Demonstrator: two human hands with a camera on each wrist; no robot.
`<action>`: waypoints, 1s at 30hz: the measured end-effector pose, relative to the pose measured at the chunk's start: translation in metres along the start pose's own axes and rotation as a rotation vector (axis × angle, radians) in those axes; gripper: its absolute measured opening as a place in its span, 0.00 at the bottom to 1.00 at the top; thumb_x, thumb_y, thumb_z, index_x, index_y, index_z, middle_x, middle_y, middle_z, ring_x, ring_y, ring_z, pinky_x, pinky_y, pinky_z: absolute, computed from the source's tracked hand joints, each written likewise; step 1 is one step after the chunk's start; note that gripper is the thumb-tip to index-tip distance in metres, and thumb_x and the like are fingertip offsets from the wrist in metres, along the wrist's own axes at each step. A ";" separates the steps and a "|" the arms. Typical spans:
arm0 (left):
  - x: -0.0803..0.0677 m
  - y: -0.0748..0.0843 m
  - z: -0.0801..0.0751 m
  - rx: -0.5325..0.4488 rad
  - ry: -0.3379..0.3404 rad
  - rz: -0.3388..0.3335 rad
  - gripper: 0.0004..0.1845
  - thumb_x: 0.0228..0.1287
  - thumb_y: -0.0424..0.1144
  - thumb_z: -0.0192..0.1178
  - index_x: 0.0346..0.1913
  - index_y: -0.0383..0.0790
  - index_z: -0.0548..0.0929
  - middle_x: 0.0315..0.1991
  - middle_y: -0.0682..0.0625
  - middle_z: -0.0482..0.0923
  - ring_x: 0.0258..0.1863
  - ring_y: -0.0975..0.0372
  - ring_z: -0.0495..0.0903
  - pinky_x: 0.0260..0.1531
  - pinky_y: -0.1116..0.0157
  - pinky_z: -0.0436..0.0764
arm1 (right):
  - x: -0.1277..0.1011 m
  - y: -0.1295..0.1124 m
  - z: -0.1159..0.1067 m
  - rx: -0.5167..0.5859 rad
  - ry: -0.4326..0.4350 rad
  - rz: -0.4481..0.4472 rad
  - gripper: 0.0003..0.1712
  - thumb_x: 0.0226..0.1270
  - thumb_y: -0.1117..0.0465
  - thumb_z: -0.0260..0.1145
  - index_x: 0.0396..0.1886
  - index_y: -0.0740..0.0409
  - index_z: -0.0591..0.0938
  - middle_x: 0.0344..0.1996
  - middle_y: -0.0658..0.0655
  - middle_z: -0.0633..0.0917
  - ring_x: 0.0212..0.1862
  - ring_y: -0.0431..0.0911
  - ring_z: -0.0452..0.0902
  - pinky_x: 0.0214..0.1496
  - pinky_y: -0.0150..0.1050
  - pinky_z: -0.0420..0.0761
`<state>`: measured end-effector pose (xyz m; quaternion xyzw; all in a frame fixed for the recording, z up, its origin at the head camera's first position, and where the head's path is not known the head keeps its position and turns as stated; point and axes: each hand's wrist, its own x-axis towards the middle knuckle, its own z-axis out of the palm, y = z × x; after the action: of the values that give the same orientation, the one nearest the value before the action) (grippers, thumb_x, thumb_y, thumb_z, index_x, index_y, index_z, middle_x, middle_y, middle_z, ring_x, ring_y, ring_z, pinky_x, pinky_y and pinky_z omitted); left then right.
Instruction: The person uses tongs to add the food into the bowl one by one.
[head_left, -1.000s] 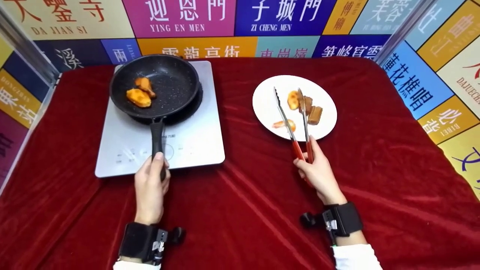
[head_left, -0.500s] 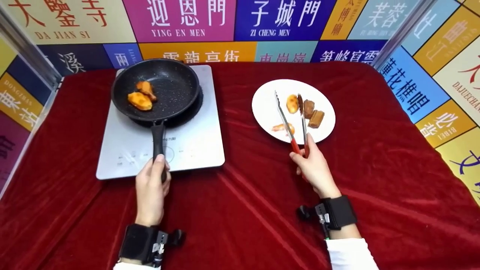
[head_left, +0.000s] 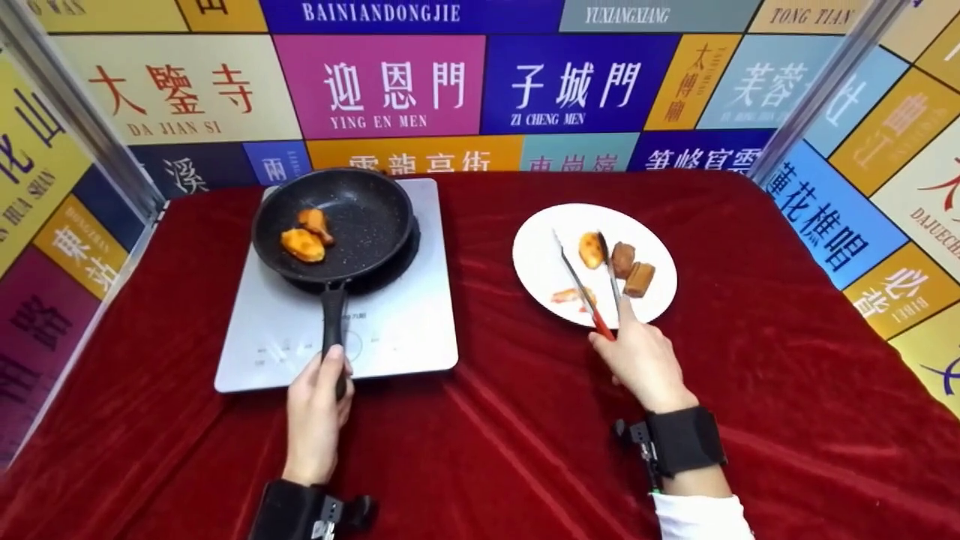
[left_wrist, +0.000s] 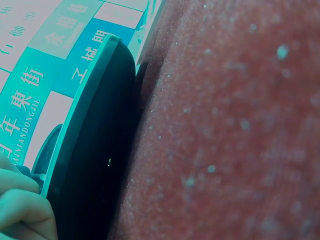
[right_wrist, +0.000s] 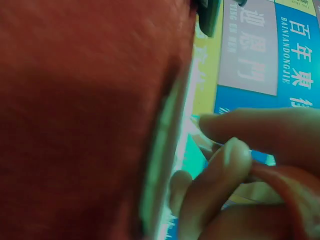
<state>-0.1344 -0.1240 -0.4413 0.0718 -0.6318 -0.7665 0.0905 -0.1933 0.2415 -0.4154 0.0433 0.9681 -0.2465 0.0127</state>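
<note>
The left hand (head_left: 322, 409) grips the black handle of a speckled frying pan (head_left: 367, 232). An orange-yellow piece of food (head_left: 303, 245) and a browned piece (head_left: 315, 223) lie at the pan's left side. Over the white plate (head_left: 541, 251), the right hand (head_left: 645, 364) holds red-handled metal tongs (head_left: 576, 274), their arms spread apart. An oval yellow piece (head_left: 590, 250) shows between the tong tips, close to the right one. A shrimp (head_left: 574, 295) lies by the left arm; brown chunks (head_left: 639, 279) sit right of the tongs. In the right wrist view, curled fingers (right_wrist: 215, 175) surround the red handle.
The pan stands on a silver induction cooker (head_left: 420, 330) at the left. A dark red cloth (head_left: 487, 450) covers the table. Printed panels (head_left: 382, 82) rise behind and along both sides, with metal posts (head_left: 840, 82) at the corners.
The head view has tilted up, so everything appears lower. The right hand has rolled its back upward, hiding more of the tong handles, and the tong tips stand slightly closer together. The left hand keeps its grip.
</note>
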 end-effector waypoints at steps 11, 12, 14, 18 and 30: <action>-0.001 0.001 0.004 -0.014 0.009 -0.046 0.25 0.64 0.51 0.50 0.35 0.25 0.67 0.09 0.49 0.56 0.05 0.63 0.50 0.04 0.64 0.48 | -0.003 -0.002 -0.013 -0.179 -0.030 -0.038 0.39 0.54 0.56 0.61 0.65 0.63 0.59 0.34 0.66 0.79 0.30 0.57 0.76 0.27 0.46 0.72; -0.001 0.002 0.003 -0.013 0.010 -0.045 0.25 0.65 0.51 0.49 0.35 0.25 0.67 0.09 0.49 0.56 0.05 0.63 0.50 0.04 0.64 0.48 | -0.004 -0.002 -0.014 -0.180 -0.027 -0.040 0.39 0.53 0.57 0.60 0.65 0.62 0.59 0.34 0.66 0.79 0.28 0.56 0.75 0.25 0.45 0.72; 0.000 0.004 0.003 -0.011 0.012 -0.042 0.25 0.65 0.50 0.49 0.35 0.24 0.67 0.09 0.49 0.56 0.05 0.63 0.50 0.04 0.64 0.48 | -0.004 -0.004 -0.015 -0.188 -0.019 -0.041 0.39 0.52 0.59 0.61 0.64 0.61 0.60 0.33 0.66 0.79 0.27 0.55 0.74 0.23 0.45 0.71; 0.000 0.005 0.002 -0.008 0.009 -0.042 0.25 0.65 0.50 0.49 0.35 0.24 0.66 0.09 0.50 0.56 0.05 0.64 0.50 0.04 0.64 0.48 | -0.008 -0.008 -0.012 -0.200 0.015 -0.067 0.37 0.49 0.62 0.62 0.63 0.59 0.63 0.33 0.67 0.79 0.27 0.57 0.75 0.21 0.47 0.71; 0.000 0.004 0.003 -0.014 0.008 -0.041 0.26 0.65 0.50 0.49 0.36 0.23 0.66 0.09 0.49 0.55 0.06 0.63 0.51 0.04 0.64 0.48 | -0.008 0.000 -0.020 -0.088 -0.024 -0.132 0.26 0.55 0.63 0.57 0.57 0.57 0.68 0.23 0.59 0.80 0.20 0.50 0.76 0.27 0.44 0.74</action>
<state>-0.1352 -0.1224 -0.4368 0.0870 -0.6244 -0.7723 0.0778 -0.1855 0.2503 -0.3974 -0.0241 0.9785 -0.2045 0.0102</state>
